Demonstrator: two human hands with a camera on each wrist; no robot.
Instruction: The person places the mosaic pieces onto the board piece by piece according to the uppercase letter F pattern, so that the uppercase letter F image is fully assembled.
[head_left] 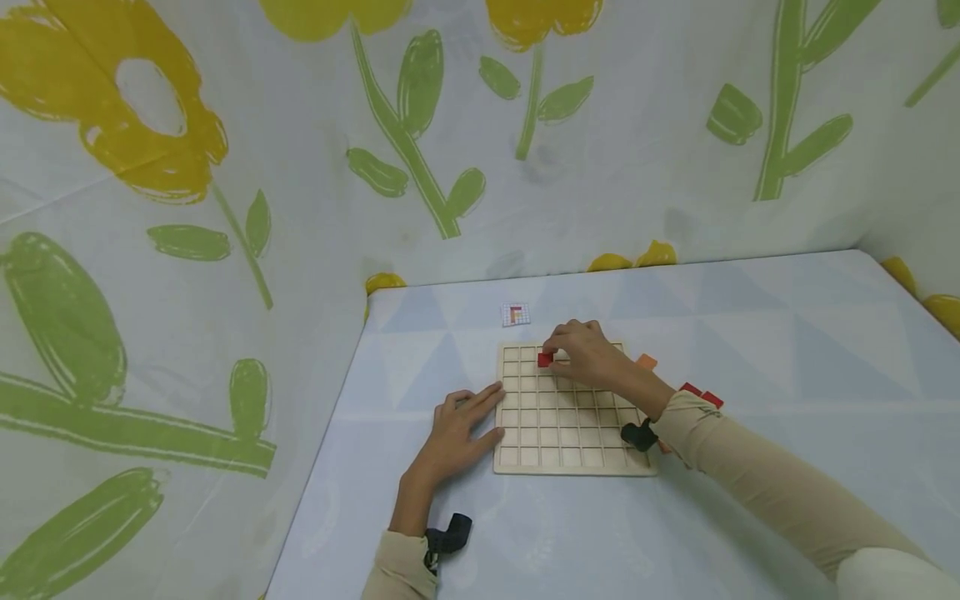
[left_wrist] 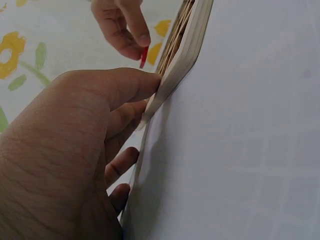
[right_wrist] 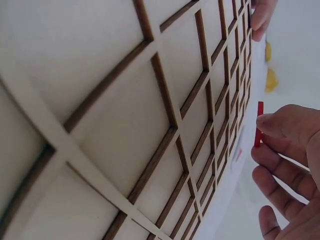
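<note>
Right hand pinches a thin red square tile, material uncertain, over the pale wooden grid board, just right of and below the head view's centre. I judge the tile light, stiff and slightly slippery, best gripped by opposite edges. Left hand, fingers extended, touches the board's left edge.

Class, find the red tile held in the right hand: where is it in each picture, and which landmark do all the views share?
Head: just right of centre, below mid-height; red tile in the right hand.
Left wrist: upper part, slightly left of centre, seen nearly edge-on.
Right wrist: right of centre, around mid-height, edge-on.
Shared landmark: the wooden grid board.
</note>
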